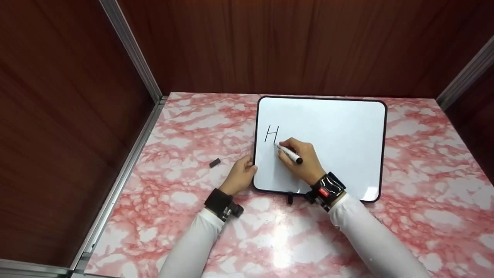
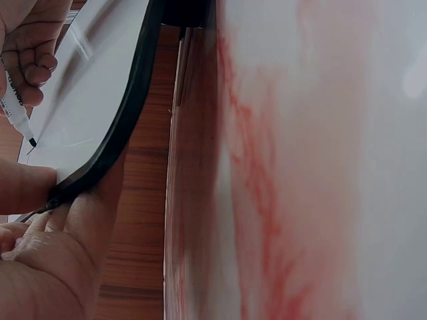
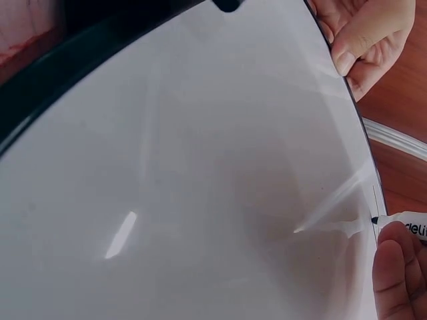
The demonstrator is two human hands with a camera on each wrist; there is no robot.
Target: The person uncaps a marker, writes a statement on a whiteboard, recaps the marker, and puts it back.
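A whiteboard (image 1: 332,146) with a black rim carries a black letter H (image 1: 271,133) near its left side. My right hand (image 1: 303,160) pinches a white marker (image 1: 290,153), its black tip right at the foot of the H's right stroke. In the left wrist view the same marker (image 2: 17,113) points down at the board. My left hand (image 1: 240,175) grips the board's left edge, thumb on the white face and fingers beneath, as the left wrist view shows. A small dark cap-like piece (image 1: 215,162) lies on the table left of that hand.
The board rests on a red-and-white marbled table (image 1: 185,231). A small black clip-like part (image 1: 290,197) sticks out at its near edge. Dark wood panels (image 1: 289,46) stand behind and at the sides, with metal strips (image 1: 133,50) at the corners.
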